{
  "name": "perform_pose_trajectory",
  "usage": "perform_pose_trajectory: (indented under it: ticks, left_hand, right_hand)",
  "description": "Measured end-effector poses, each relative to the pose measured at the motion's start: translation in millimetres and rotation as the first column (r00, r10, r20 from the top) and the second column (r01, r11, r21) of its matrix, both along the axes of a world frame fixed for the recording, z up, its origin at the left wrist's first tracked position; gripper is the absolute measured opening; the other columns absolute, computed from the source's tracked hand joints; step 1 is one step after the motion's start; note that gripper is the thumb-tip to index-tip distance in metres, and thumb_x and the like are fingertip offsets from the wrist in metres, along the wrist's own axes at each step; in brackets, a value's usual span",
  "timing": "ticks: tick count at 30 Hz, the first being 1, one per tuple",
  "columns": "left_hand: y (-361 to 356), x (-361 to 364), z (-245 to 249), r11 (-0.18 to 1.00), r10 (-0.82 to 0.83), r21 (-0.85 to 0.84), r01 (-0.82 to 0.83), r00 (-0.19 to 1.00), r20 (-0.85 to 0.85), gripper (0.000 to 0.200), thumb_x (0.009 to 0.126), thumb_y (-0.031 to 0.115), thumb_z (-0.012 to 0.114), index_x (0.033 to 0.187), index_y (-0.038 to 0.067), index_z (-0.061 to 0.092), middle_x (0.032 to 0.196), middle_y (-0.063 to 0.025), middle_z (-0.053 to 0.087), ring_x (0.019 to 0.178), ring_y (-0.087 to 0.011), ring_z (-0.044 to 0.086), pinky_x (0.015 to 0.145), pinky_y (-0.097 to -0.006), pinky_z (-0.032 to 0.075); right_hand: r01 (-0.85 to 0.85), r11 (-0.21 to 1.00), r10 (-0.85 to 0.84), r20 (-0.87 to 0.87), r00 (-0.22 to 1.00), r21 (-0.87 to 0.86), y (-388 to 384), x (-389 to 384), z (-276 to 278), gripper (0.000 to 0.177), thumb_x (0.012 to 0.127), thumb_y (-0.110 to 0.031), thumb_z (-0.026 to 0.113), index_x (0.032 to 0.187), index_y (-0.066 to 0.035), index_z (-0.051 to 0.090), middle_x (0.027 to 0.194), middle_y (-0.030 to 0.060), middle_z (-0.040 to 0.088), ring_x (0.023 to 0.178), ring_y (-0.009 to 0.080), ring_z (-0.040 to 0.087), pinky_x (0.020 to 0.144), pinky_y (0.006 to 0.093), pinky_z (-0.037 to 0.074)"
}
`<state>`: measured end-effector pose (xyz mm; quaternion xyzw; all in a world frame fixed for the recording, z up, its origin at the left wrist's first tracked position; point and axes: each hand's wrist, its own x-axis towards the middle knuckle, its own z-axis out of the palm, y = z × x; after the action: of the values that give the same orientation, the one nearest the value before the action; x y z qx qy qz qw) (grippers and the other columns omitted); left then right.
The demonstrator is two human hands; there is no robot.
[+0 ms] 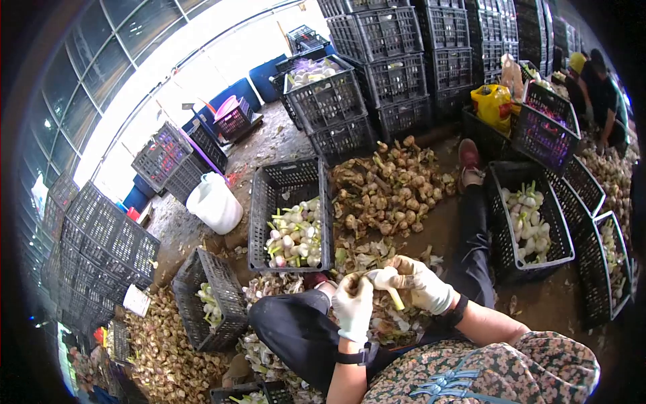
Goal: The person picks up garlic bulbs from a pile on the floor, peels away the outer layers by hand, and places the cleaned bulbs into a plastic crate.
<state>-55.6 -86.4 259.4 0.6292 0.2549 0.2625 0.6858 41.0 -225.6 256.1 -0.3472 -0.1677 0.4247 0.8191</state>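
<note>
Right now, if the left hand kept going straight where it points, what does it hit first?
The garlic bulb that the left hand and right hand both grip. Past it, probably the peel scraps; depth is unclear.

Garlic bulb [385, 277] was held at lower centre, crate [286, 176] was set above it, garlic pile [393, 188] was heaped at its right, jug [214, 202] at its left.

Produce-sorting shed: stacked black crates [393, 64], garlic heap [390, 192] on dirt floor.
</note>
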Motion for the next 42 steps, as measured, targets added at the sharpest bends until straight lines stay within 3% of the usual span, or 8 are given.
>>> perform_pose_trajectory:
  ticks: [5,8,12,20,26,33,41,42]
  left_hand:
    - [3,-1,6,0.929,0.024,-0.369,0.028,0.990,0.136,0.020,0.100,0.017,0.053,0.106,0.000,0.062,0.082,-0.0110,0.069,0.056,-0.0177,0.063,0.049,-0.0277,0.051]
    - [-2,5,0,0.878,-0.067,-0.467,0.106,0.993,0.098,0.022,0.101,0.019,0.051,0.107,0.001,0.061,0.084,-0.0107,0.068,0.063,-0.0172,0.064,0.054,-0.0278,0.052]
    - [20,14,-29,0.750,0.120,-0.647,0.138,0.934,0.338,0.020,0.104,0.014,0.043,0.107,0.007,0.062,0.087,-0.0051,0.066,0.077,-0.0153,0.064,0.063,-0.0290,0.055]
    - [19,24,-53,0.992,-0.121,0.029,0.124,0.987,-0.105,0.062,0.094,0.000,0.061,0.151,0.007,0.037,0.130,-0.0073,0.054,0.106,-0.0154,0.054,0.093,-0.0293,0.047]
    - [9,50,-55,0.972,-0.221,-0.132,0.196,0.952,-0.213,0.032,0.092,0.011,0.069,0.123,0.001,0.064,0.103,-0.0026,0.066,0.088,-0.0094,0.061,0.081,-0.0236,0.050]
    - [99,89,-43,0.669,0.259,-0.740,0.074,0.910,0.324,0.043,0.101,0.048,0.050,0.127,0.014,0.047,0.112,-0.0117,0.068,0.101,-0.0276,0.069,0.083,-0.0382,0.058]
    - [41,97,-85,0.995,0.035,-0.089,-0.053,0.981,-0.190,0.061,0.099,0.027,0.059,0.147,-0.001,0.034,0.145,-0.0111,0.042,0.111,-0.0213,0.057,0.087,-0.0334,0.051]
    - [43,102,-80,0.866,0.132,-0.461,-0.193,0.978,-0.161,0.057,0.100,0.022,0.059,0.147,0.000,0.035,0.140,-0.0110,0.045,0.114,-0.0196,0.054,0.094,-0.0323,0.047]
  right_hand:
    - [-0.123,0.980,0.154,-0.199,0.968,0.159,-5,8,-4,0.055,0.095,-0.016,0.068,0.142,-0.001,0.045,0.119,0.0080,0.065,0.107,0.0157,0.062,0.094,0.0298,0.049]
    - [-0.010,0.964,0.111,0.367,0.924,-0.265,-3,8,3,0.058,0.095,-0.020,0.068,0.143,0.002,0.044,0.120,0.0049,0.063,0.102,0.0083,0.058,0.087,0.0252,0.048]
    - [-0.162,0.984,0.170,-0.118,0.978,0.072,-4,15,-26,0.043,0.095,-0.014,0.065,0.134,0.000,0.052,0.112,0.0059,0.065,0.082,0.0091,0.061,0.068,0.0228,0.050]
    - [-0.150,0.983,0.173,-0.249,0.953,0.109,-11,29,-51,0.036,0.099,-0.025,0.061,0.127,-0.004,0.057,0.103,0.0085,0.063,0.062,0.0072,0.051,0.054,0.0207,0.040]
    - [-0.163,0.972,0.232,0.551,0.802,-0.172,-22,58,-73,0.066,0.098,-0.030,0.062,0.149,0.004,0.036,0.147,0.0133,0.049,0.132,0.0154,0.045,0.111,0.0307,0.035]
    - [0.293,0.535,0.210,0.460,0.863,-0.792,35,157,-148,0.043,0.088,-0.011,0.058,0.128,0.003,0.059,0.113,0.0190,0.070,0.103,0.0318,0.067,0.087,0.0368,0.053]
    - [0.513,0.121,0.622,0.468,0.628,-0.850,193,258,-252,0.063,0.088,-0.009,0.061,0.147,-0.005,0.040,0.153,0.0211,0.039,0.127,0.0344,0.055,0.100,0.0412,0.050]
    - [0.574,0.036,0.720,0.420,0.553,-0.818,199,259,-244,0.062,0.088,-0.010,0.063,0.146,-0.006,0.043,0.153,0.0204,0.039,0.126,0.0329,0.056,0.099,0.0409,0.051]
